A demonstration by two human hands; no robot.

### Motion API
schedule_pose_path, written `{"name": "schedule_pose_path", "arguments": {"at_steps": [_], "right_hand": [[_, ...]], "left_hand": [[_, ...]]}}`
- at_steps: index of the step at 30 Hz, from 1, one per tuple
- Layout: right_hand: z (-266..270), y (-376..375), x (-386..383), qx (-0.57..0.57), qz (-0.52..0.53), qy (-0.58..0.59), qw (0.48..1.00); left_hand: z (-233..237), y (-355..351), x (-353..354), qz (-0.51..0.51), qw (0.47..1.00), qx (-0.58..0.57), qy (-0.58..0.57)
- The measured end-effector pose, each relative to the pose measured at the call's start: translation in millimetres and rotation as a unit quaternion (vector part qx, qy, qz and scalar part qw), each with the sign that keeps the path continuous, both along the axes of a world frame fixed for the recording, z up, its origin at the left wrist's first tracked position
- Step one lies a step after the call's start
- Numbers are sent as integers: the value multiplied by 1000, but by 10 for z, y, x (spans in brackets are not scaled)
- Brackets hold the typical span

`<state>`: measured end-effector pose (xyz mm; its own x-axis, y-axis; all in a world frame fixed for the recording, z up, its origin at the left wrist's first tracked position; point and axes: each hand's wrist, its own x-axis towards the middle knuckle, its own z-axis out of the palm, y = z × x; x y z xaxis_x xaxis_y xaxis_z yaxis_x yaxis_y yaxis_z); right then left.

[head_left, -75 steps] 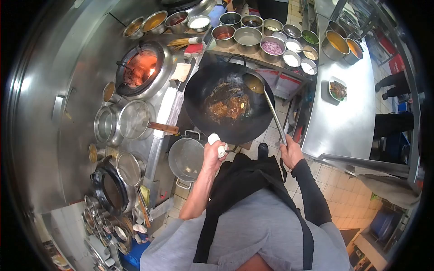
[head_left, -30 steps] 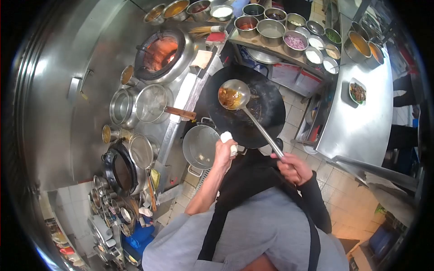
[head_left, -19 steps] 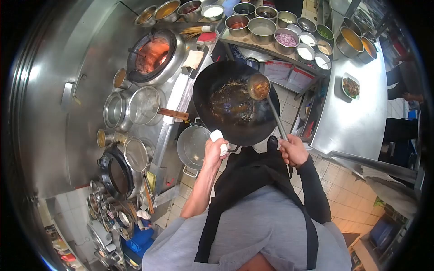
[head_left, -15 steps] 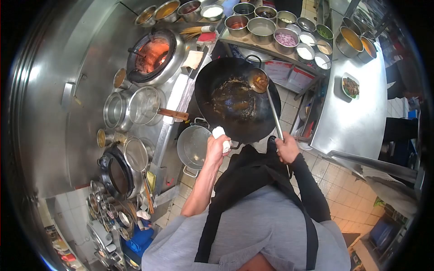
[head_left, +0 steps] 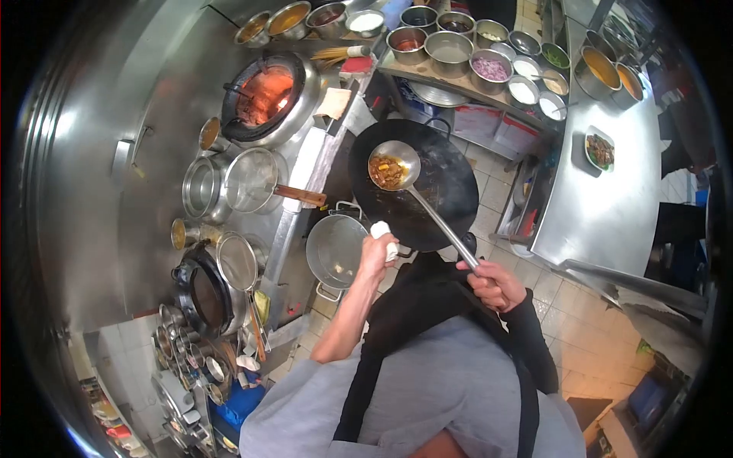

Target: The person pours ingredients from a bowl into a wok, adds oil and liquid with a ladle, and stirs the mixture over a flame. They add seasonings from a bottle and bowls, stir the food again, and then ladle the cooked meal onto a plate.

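Observation:
My left hand [head_left: 375,258] is closed round a folded white cloth [head_left: 384,235], pressed against the near handle of a large black wok [head_left: 450,179]. The wok is off the burner, above the tiled floor, and its inside is dark and oily. My right hand [head_left: 496,287] grips the end of a long steel ladle [head_left: 441,223]. Its bowl hangs over the far left part of the wok and holds brown chunks of food [head_left: 388,172] in orange sauce. Beside my left hand stands a large metal pot [head_left: 336,248].
At upper left a burner [head_left: 269,95] glows orange. A strainer with a wooden handle [head_left: 301,195] rests on the stove edge. Several ingredient bowls [head_left: 450,52] crowd the back shelf. On the right steel counter [head_left: 603,206] sits a dish of food [head_left: 599,149].
The ladle bowl has moved left and up over the wok, now showing its food clearly. My right hand has shifted right and nearer to me. The wok appears more tilted.

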<state>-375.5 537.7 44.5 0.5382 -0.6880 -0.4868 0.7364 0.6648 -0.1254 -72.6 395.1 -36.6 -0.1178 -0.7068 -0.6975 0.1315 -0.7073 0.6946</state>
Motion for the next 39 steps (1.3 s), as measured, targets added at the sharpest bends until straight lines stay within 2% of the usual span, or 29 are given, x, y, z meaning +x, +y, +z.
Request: {"name": "schedule_pose_path", "arguments": {"at_steps": [1, 4, 6, 8, 12, 15, 19, 24, 26, 30, 32, 34, 39], "right_hand": [[27, -60, 29, -3, 20, 76, 997], [-48, -209, -21, 56, 15, 69, 996], [-16, -239, -39, 45, 14, 173, 984], [72, -276, 9, 62, 9, 277, 959], [-201, -264, 27, -8, 57, 470, 881], [-156, -264, 144, 6, 62, 495, 866], [-142, -245, 290, 47, 28, 359, 932], [114, -208, 253, 19, 16, 128, 992], [131, -117, 169, 20, -3, 15, 1000], [124, 145, 115, -3, -37, -6, 999], [263, 216, 62, 14, -47, 61, 997], [304, 294, 24, 15, -61, 130, 990], [500, 637, -280, 36, -173, 179, 968]], "left_hand": [[17, 3, 50, -9, 1000, 0, -7], [222, -21, 102, -28, 999, -6, -22], [249, -35, 141, -31, 999, -9, -18], [306, -47, 136, -28, 999, -19, -10], [365, -125, 65, -19, 998, -49, -18], [311, -201, -14, -21, 997, -71, -26], [275, -229, -150, -25, 996, -80, -27], [-17, -155, -316, -13, 990, -95, -104], [51, -168, -280, -11, 997, -47, -53], [-75, -213, 28, -39, 991, 62, 109], [213, -161, -56, -56, 988, 110, 97], [164, -144, -23, -97, 978, 119, 143], [378, -233, -437, -151, 975, 86, 138]]}}
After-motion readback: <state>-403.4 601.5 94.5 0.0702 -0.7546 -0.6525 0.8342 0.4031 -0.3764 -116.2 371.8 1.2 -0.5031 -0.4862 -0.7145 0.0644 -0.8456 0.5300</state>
